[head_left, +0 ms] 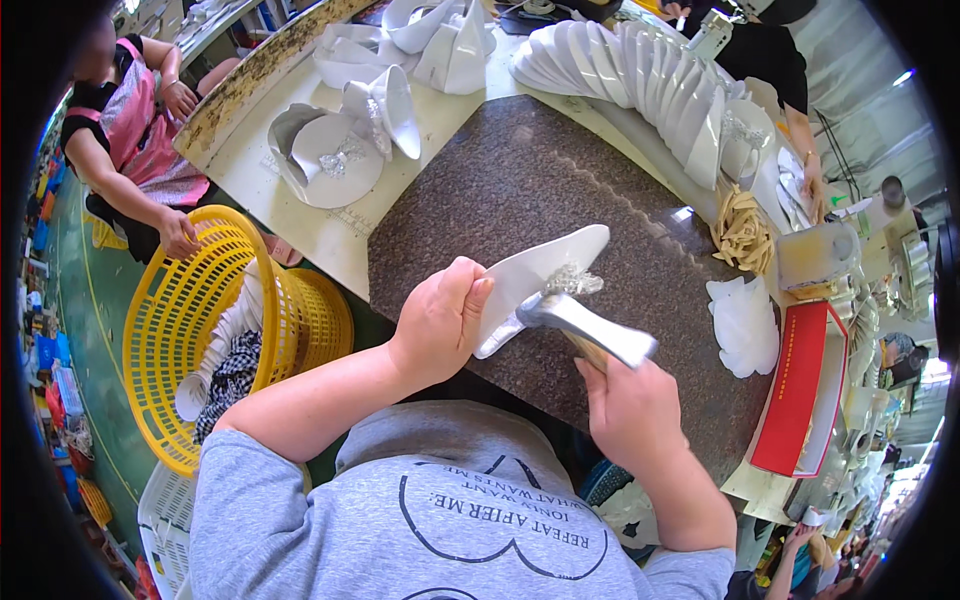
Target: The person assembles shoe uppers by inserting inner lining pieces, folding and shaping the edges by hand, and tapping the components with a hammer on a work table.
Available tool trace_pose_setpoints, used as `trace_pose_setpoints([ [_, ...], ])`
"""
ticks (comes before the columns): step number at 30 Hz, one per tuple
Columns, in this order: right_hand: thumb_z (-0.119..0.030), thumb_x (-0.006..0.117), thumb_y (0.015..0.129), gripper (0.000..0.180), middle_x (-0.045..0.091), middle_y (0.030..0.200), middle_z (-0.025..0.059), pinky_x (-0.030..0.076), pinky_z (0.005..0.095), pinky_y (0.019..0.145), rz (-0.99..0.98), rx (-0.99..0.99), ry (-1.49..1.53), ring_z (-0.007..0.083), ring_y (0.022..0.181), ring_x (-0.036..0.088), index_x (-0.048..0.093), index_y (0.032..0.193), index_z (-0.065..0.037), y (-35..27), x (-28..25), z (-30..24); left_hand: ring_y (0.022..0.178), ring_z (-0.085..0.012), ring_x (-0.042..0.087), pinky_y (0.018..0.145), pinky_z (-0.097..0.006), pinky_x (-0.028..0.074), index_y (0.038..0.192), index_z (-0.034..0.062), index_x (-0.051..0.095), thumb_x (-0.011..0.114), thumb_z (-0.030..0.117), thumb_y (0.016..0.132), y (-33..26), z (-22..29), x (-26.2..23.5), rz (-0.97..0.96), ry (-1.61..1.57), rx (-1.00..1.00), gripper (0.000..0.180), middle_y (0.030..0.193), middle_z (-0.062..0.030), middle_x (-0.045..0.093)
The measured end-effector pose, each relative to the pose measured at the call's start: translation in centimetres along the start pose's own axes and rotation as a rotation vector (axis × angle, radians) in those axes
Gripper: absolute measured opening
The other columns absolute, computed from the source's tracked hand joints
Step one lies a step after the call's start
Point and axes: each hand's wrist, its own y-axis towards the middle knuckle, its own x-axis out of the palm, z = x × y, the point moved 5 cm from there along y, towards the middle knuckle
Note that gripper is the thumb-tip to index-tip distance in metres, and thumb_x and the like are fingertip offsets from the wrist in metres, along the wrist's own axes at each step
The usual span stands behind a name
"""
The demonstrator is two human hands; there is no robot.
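Speckled matt stone slab (500, 190); smooth white shoe upper (530, 275); shiny metal hammer (590, 325)

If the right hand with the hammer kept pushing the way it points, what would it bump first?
Probably the sparkly ornament on the white shoe piece. The right hand aims the metal hammer up and left, and its head already looks to be at that ornament, though depth is hard to judge.

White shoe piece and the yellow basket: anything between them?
Head view: the left hand, gripping the white shoe piece, and its forearm lie between it and the yellow basket.
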Motion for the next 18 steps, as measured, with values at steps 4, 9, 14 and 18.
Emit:
trace_pose_setpoints([
  [4, -0.016, 0.063, 0.090, 0.014, 0.066, 0.083, 0.0169, 0.054, 0.0423, 0.061, -0.136, 0.145, 0.018, 0.0361, 0.070, 0.066, 0.059, 0.094, -0.003, -0.4, 2.7, -0.1, 0.073, -0.0360, 0.054, 0.065, -0.043, 0.044, 0.091, 0.0023, 0.050, 0.048, 0.015, 0.100, -0.2, 0.0, -0.2, -0.009, -0.038, 0.107, 0.016, 0.078, -0.0157, 0.053],
  [9, -0.014, 0.060, 0.087, 0.018, 0.064, 0.083, 0.0178, 0.054, 0.0454, 0.062, -0.131, -0.006, 0.032, 0.0374, 0.070, 0.066, 0.054, 0.099, -0.001, 0.2, 1.9, -1.1, 0.073, -0.0341, 0.052, 0.066, -0.041, 0.043, 0.090, 0.0015, 0.050, 0.050, 0.015, 0.099, -0.4, -0.4, -1.2, 0.027, -0.027, 0.180, 0.016, 0.080, -0.0149, 0.052],
  [14, -0.007, 0.057, 0.081, 0.017, 0.062, 0.085, 0.0154, 0.055, 0.0434, 0.060, -0.215, -0.023, 0.007, 0.0328, 0.070, 0.066, 0.052, 0.097, -0.005, 0.9, 2.5, -2.7, 0.076, -0.0343, 0.054, 0.067, -0.039, 0.044, 0.090, 0.0011, 0.053, 0.058, 0.019, 0.095, 2.6, 2.6, -3.2, -0.015, -0.210, 0.289, 0.019, 0.083, -0.0154, 0.053],
  [18, -0.008, 0.058, 0.081, 0.018, 0.062, 0.083, 0.0141, 0.054, 0.0439, 0.060, -0.160, -0.076, -0.034, 0.0332, 0.069, 0.066, 0.053, 0.098, -0.004, 1.2, 1.7, -1.7, 0.081, -0.0363, 0.057, 0.070, -0.041, 0.046, 0.092, 0.0012, 0.055, 0.060, 0.017, 0.093, 5.4, 5.7, -1.2, -0.247, -0.121, 0.179, 0.017, 0.086, -0.0172, 0.055],
])
